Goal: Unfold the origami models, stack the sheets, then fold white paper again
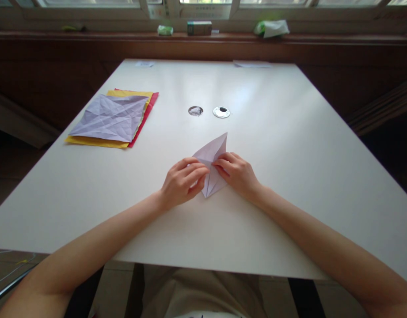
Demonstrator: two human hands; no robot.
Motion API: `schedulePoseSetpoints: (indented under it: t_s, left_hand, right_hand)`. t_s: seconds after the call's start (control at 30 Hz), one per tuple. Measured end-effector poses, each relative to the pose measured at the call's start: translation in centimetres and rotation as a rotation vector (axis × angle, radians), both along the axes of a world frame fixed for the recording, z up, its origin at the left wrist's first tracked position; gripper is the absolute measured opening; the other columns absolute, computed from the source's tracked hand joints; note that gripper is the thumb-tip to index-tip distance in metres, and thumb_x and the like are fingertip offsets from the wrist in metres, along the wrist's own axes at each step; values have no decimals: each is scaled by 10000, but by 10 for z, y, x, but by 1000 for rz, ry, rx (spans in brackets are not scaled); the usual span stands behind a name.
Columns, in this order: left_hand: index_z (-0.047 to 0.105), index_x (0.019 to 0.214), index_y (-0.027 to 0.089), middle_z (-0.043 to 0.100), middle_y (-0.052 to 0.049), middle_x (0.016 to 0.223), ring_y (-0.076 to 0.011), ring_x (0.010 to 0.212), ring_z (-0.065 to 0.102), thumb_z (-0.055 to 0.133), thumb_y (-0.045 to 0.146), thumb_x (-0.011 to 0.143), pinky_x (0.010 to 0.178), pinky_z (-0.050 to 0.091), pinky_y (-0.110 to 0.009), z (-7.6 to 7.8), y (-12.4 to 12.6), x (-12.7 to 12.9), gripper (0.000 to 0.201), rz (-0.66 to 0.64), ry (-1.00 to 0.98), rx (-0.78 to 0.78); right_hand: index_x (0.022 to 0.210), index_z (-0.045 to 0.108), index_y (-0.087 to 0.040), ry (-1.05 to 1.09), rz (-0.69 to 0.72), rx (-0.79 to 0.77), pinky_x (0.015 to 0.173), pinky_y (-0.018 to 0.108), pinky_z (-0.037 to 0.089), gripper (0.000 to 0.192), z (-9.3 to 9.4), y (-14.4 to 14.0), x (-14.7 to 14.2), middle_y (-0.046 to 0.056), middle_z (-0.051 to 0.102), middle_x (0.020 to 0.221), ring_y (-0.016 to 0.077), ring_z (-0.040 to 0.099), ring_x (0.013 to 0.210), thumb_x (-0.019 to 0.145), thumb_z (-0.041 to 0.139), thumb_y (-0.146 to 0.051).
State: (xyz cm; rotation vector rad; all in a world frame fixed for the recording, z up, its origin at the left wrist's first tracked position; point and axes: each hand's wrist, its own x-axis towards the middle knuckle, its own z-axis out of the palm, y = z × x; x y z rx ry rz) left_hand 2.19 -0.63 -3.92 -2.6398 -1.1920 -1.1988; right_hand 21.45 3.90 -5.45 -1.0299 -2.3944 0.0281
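Observation:
A folded sheet of pale lilac paper point(210, 150) is between my two hands, over the middle of the white table. One point of it rises to the upper right and another points down toward me, with crease lines meeting there. My left hand point(186, 180) grips its left side, fingers curled and pressed together. On the right side, my right hand point(238, 173) pinches the paper near its centre with thumb and fingertips. The fingers hide parts of both side edges.
A stack of creased lilac paper point(112, 117) over yellow paper point(90, 140) and red paper point(149, 112) lies at the table's left. Two round cable holes point(221, 112) lie beyond my hands. Small packets and a box point(199, 28) stand on the window ledge.

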Motion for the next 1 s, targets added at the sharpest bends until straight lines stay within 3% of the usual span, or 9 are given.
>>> schedulePoseSetpoints:
  t_s: [0.13, 0.23, 0.37, 0.53, 0.77, 1.0]
  left_hand:
    - [498, 824, 182, 568, -40, 809, -159, 799, 521, 448, 161, 793, 720, 456, -307, -1, 10, -4, 62, 345, -191, -109]
    - [454, 700, 181, 500, 7, 652, -126, 630, 476, 454, 218, 798, 591, 406, -255, -2, 17, -6, 105, 438, -222, -323]
    - [399, 544, 175, 436, 41, 518, -92, 512, 403, 476, 312, 799, 513, 322, -221, 2, 18, -4, 299, 362, -170, -509]
    - [453, 557, 164, 490, 42, 525, -80, 507, 427, 503, 333, 787, 524, 335, -206, 5, 16, -3, 290, 251, -239, -530]
    - [495, 538, 155, 546, 31, 516, -79, 492, 447, 485, 385, 803, 502, 344, -198, 0, 18, -8, 351, 173, -385, -681]
    - [545, 539, 143, 596, 7, 545, -83, 508, 493, 521, 371, 795, 513, 370, -200, 0, 17, -9, 344, 35, -408, -734]
  right_hand:
    - [824, 624, -207, -5, 39, -10, 602, 275, 421, 188, 2, 0, 1, 58, 617, 801, 173, 525, 736, 851, 443, -164]
    - [866, 619, -212, -11, 101, -22, 599, 272, 424, 213, 2, -1, 1, 60, 617, 815, 172, 525, 754, 852, 420, -140]
    - [874, 616, -215, -4, 177, -19, 626, 274, 439, 194, 3, -2, 0, 58, 620, 858, 170, 531, 792, 829, 442, -143]
    - [846, 617, -199, 22, 217, -3, 623, 280, 443, 148, 3, -3, -1, 62, 620, 826, 167, 532, 754, 819, 473, -181]
    - [827, 616, -203, 48, 381, -22, 613, 247, 434, 205, 2, -2, 1, 41, 639, 840, 138, 528, 719, 807, 449, -88]
    - [803, 605, -206, 33, 399, -22, 585, 240, 410, 218, 1, -2, 1, 33, 642, 843, 129, 492, 676, 806, 436, -68]
